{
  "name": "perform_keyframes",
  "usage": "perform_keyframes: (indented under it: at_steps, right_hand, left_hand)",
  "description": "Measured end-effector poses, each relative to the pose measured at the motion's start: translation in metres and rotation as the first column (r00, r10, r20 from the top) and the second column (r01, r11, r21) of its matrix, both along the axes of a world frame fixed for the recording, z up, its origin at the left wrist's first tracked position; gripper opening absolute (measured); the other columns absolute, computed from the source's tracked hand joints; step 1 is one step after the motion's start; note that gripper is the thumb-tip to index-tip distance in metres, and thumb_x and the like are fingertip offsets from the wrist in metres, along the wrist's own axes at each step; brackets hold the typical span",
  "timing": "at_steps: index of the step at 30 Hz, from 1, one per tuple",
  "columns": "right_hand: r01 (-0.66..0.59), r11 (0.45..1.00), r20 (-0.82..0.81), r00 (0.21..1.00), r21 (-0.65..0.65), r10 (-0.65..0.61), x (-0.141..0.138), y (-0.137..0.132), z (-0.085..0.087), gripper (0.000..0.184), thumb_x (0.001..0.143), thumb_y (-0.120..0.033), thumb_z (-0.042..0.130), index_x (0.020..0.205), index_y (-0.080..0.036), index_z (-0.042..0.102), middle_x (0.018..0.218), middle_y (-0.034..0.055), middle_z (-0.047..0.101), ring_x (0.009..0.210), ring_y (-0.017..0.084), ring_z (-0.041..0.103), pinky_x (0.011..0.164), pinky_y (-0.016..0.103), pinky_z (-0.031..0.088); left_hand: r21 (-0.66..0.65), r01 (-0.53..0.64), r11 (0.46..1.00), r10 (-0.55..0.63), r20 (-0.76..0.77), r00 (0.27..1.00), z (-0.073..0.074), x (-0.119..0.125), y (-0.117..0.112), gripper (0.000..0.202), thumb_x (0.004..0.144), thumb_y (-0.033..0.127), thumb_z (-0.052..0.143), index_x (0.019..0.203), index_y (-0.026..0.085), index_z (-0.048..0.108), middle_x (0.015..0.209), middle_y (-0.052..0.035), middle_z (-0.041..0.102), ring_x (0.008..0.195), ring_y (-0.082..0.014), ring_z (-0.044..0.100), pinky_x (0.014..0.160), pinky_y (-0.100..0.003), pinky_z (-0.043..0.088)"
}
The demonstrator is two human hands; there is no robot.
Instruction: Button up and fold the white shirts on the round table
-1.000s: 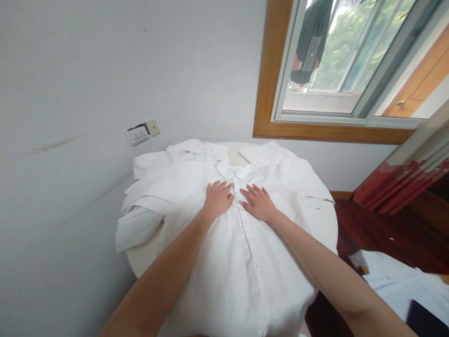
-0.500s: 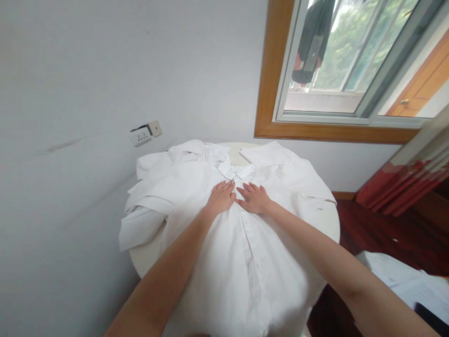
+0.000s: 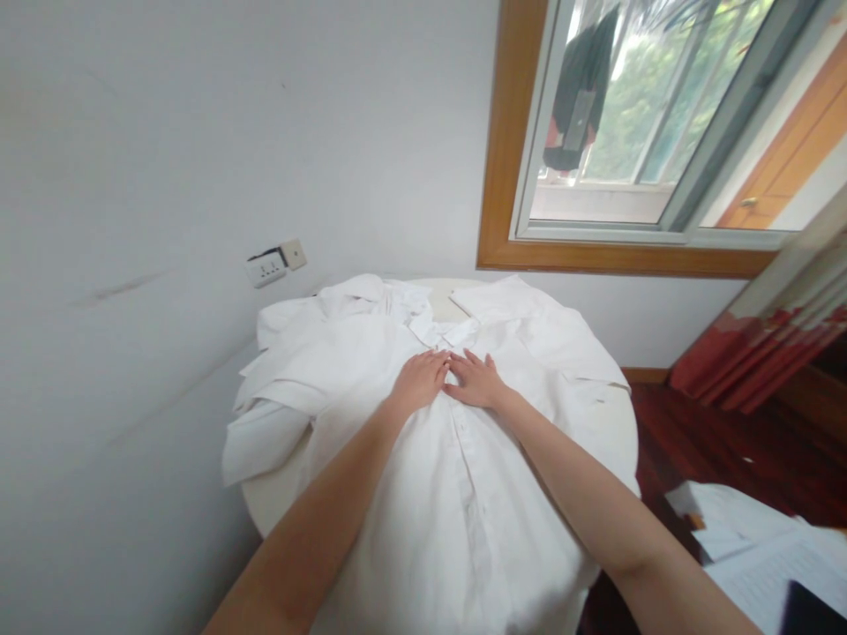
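Head view: a white shirt [image 3: 456, 476] lies spread front-up over a round table [image 3: 278, 503] by the wall. The left hand [image 3: 418, 381] and right hand [image 3: 477, 383] rest flat just below the collar [image 3: 445, 331], fingers released and spread, pinning the button strip flat.

The crumpled white cotton-like shirt [image 3: 456, 494] was matt woven cloth, softly creased. The round cream table [image 3: 271, 498] beneath looked smooth and slightly glossy. The orange-brown wooden window frame [image 3: 506, 176] was varnished, the grey painted wall [image 3: 198, 176] matt, the dark red floor [image 3: 701, 441] polished.
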State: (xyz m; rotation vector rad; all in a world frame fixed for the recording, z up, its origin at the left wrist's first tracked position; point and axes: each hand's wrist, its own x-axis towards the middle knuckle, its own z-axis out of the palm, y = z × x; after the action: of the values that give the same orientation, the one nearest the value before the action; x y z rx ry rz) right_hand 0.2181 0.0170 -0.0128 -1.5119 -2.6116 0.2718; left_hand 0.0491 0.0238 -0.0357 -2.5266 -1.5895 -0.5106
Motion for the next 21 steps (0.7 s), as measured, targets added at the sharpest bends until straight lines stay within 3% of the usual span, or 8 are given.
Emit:
perform_keyframes:
  at_steps: [4,10,13,17,19,21]
  right_hand:
    - [0.016,0.999,-0.013,1.0,0.04,-0.016,0.016,0.009,-0.001,0.067,0.088,-0.066,0.036,0.145,-0.032,0.033,0.154,0.0016,0.028,0.143,0.026,0.018,0.111,0.059,0.013]
    - [0.222,0.971,0.044,0.973,0.092,-0.227,0.037,0.023,-0.012,0.065,0.093,-0.063,0.018,0.146,-0.029,0.033,0.155,0.0048,0.025,0.143,0.026,0.017,0.112,0.056,0.008]
    - [0.316,0.939,0.049,0.944,0.139,-0.325,0.039,0.024,-0.018,0.064,0.094,-0.06,0.019,0.146,-0.025,0.034,0.155,0.0087,0.026,0.143,0.027,0.017,0.112,0.055,0.007]
    - [0.465,0.853,0.022,0.875,0.236,-0.483,0.035,0.019,-0.019,0.061,0.095,-0.055,0.022,0.142,-0.021,0.042,0.152,0.0137,0.03,0.142,0.034,0.016,0.108,0.063,0.004]
    - [0.482,0.823,0.004,0.862,0.302,-0.506,0.034,0.015,-0.013,0.056,0.095,-0.049,0.027,0.138,-0.019,0.047,0.151,0.015,0.032,0.142,0.035,0.015,0.108,0.063,0.003]
    - [0.434,0.84,0.012,0.886,0.326,-0.463,0.034,0.009,-0.005,0.051,0.095,-0.041,0.033,0.138,-0.018,0.047,0.152,0.0145,0.031,0.143,0.033,0.015,0.11,0.06,0.004]
  left_hand:
    - [-0.016,-0.062,0.998,0.061,-0.036,0.997,-0.005,0.0,-0.002,0.047,0.097,0.036,0.027,0.138,0.022,0.045,0.145,-0.0053,0.045,0.134,-0.0214,0.039,0.11,-0.043,0.032]
    - [-0.052,-0.134,0.99,0.131,-0.046,0.99,-0.003,0.001,-0.007,0.049,0.095,0.041,0.029,0.139,0.026,0.045,0.149,-0.0046,0.039,0.137,-0.0241,0.036,0.111,-0.047,0.029]
    - [-0.063,-0.148,0.987,0.146,-0.032,0.989,-0.002,0.001,-0.008,0.05,0.095,0.043,0.029,0.139,0.027,0.044,0.149,-0.0044,0.038,0.137,-0.0247,0.035,0.112,-0.05,0.027]
    - [-0.071,-0.197,0.978,0.197,-0.002,0.98,-0.003,0.001,-0.01,0.049,0.094,0.045,0.031,0.139,0.031,0.044,0.149,-0.0043,0.038,0.137,-0.0251,0.035,0.111,-0.055,0.025]
    - [-0.077,-0.212,0.974,0.213,0.006,0.977,-0.003,0.001,-0.011,0.049,0.093,0.046,0.031,0.139,0.033,0.044,0.149,-0.004,0.038,0.137,-0.0251,0.034,0.111,-0.056,0.023]
    - [-0.078,-0.219,0.972,0.221,0.011,0.975,-0.003,0.002,-0.011,0.049,0.093,0.046,0.031,0.139,0.034,0.043,0.149,-0.0033,0.038,0.138,-0.0254,0.034,0.111,-0.057,0.023]
